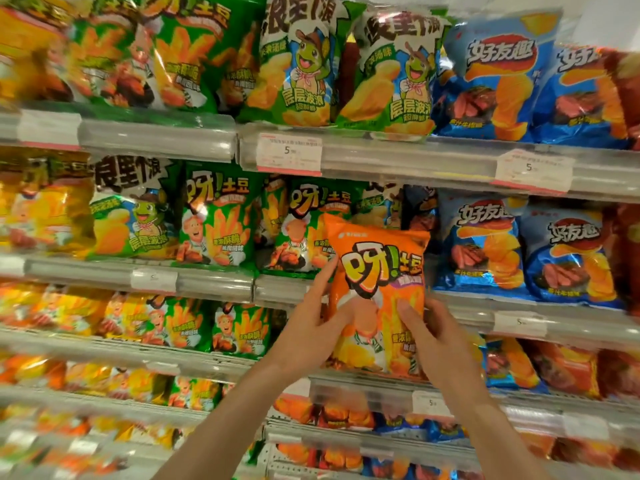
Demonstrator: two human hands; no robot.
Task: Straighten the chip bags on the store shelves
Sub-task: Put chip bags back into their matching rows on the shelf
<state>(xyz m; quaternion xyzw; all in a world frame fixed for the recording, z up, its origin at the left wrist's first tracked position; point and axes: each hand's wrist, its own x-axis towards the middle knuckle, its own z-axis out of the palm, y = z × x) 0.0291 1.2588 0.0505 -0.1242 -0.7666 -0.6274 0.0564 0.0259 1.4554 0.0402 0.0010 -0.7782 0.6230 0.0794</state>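
Orange chip bag [377, 292] upright, held clear in front of the shelf [415, 161] rows. Left hand [311, 334] and right hand [436, 337] grip its lower sides, fingers [408, 315] closed on it.

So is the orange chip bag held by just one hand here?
No, both hands grip the orange chip bag: the left hand on its left edge, the right hand on its lower right.

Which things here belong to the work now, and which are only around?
In the job:
orange chip bag
left hand
right hand

Only around:
green chip bags
blue chip bags
price tags
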